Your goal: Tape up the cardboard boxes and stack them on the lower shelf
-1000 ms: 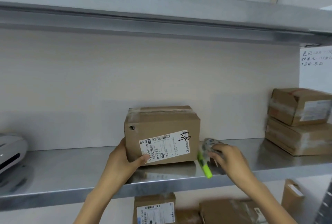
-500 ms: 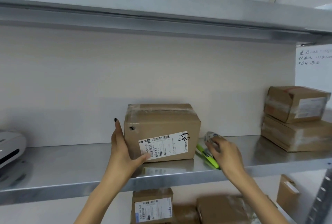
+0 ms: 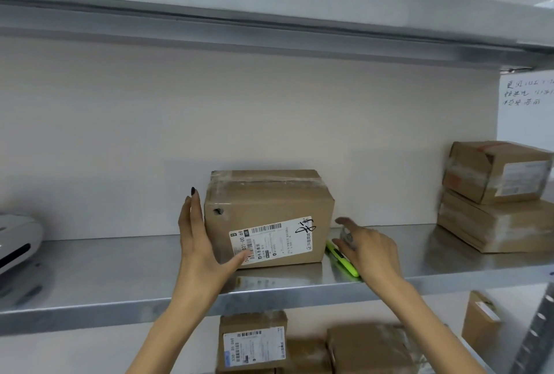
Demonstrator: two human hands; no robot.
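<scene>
A taped cardboard box (image 3: pixel 269 202) with a white shipping label stands on the metal shelf (image 3: pixel 120 277). My left hand (image 3: pixel 198 241) lies flat against its left side with straight fingers, the thumb on the front face. To the right of the box a tape dispenser with a green handle (image 3: pixel 341 259) lies on the shelf. My right hand (image 3: pixel 371 250) is over it with fingers spread, covering most of it.
Two taped boxes (image 3: pixel 497 172) (image 3: pixel 491 229) are stacked at the shelf's right end. A white device (image 3: pixel 15 238) sits at the far left. More boxes (image 3: pixel 251 343) (image 3: pixel 368 349) (image 3: pixel 479 322) stand on the level below. Another metal shelf (image 3: pixel 269 13) runs overhead.
My right hand lowered the tape dispenser onto the shelf beside the box and spread its fingers. My left hand shifted from the box's lower front corner up along its left side.
</scene>
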